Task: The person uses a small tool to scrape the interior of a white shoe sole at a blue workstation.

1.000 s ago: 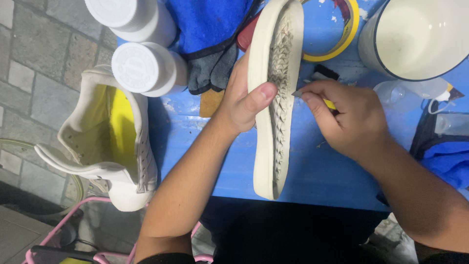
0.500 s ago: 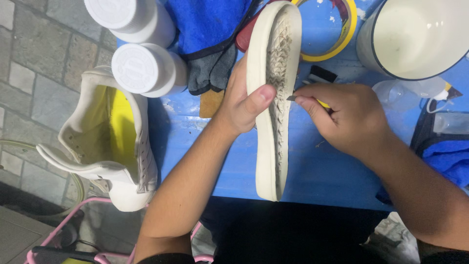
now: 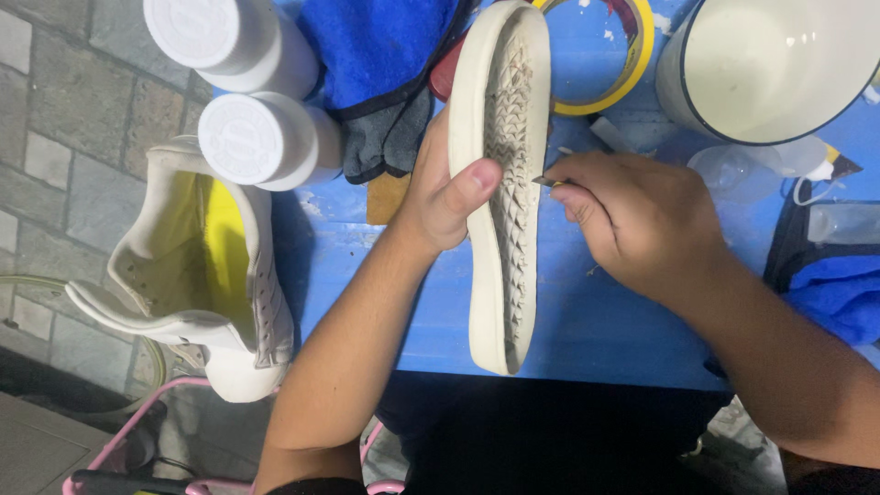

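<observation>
Your left hand is wrapped around the shoe, which sits sole-up on edge over the blue table, thumb pressed flat on the tread and the other fingers hidden behind the upper. Your right hand is pinched shut on a small pick, whose tip pokes out just past your fingertips and touches the tread right next to that thumb. The sole looks like stiff rubber with deep grooves, light enough for one hand but likely to twist if you only grab the rim, so I'd say that mid-sole grip is the right spot. Behind your left fingers are a grey-and-blue cloth and two white bottles; the other shoe lies off the table edge near your wrist. A tape roll and white bowl sit beyond your right knuckles.
</observation>
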